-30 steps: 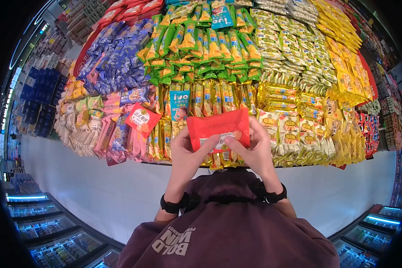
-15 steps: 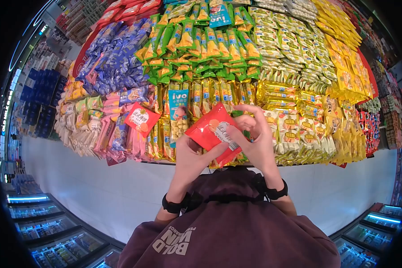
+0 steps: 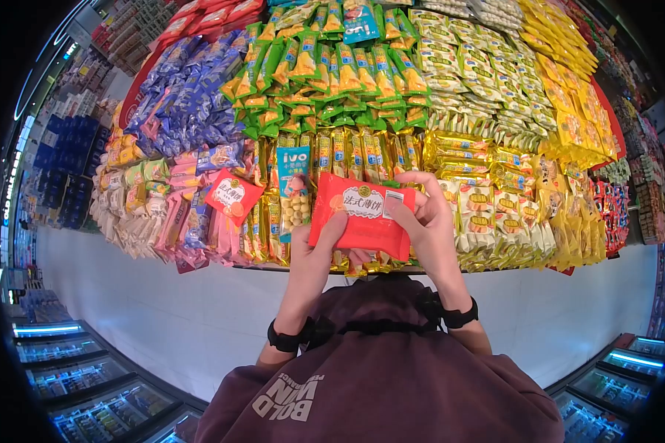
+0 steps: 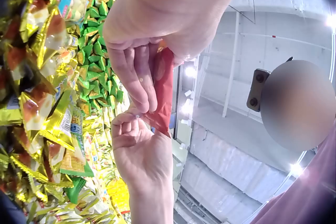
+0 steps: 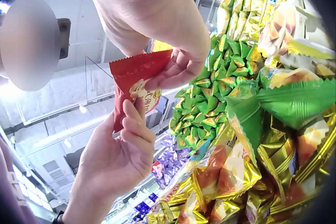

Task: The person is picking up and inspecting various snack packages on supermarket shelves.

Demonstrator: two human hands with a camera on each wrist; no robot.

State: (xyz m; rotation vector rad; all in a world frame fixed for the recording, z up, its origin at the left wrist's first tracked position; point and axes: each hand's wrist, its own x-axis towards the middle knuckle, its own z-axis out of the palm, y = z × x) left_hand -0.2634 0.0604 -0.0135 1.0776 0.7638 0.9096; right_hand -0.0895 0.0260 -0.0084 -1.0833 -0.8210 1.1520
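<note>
A red packet with a white label (image 3: 362, 207) is held up between both hands, label facing the head camera. My left hand (image 3: 309, 258) pinches its left end, thumb on the front and fingers behind. My right hand (image 3: 432, 232) grips the right end, its thumb near the barcode. In the left wrist view the packet (image 4: 164, 92) appears edge-on between left hand (image 4: 163, 19) and right hand (image 4: 142, 155). The right wrist view shows the packet (image 5: 128, 85) with the right hand (image 5: 157, 19) above and the left hand (image 5: 113, 163) below.
Another red packet (image 3: 233, 197) lies on pink and purple packs at the left of the display. A blue ivo pouch (image 3: 295, 193) rests on gold packs (image 3: 347, 153) beside my left hand. Green packs (image 3: 336, 74) are piled behind, and yellow packs (image 3: 580, 125) at the right.
The red packet has turned between my hands, from its back with small print through a tilt to nearly level with its large label showing. Both hands have shifted their hold on its ends.
</note>
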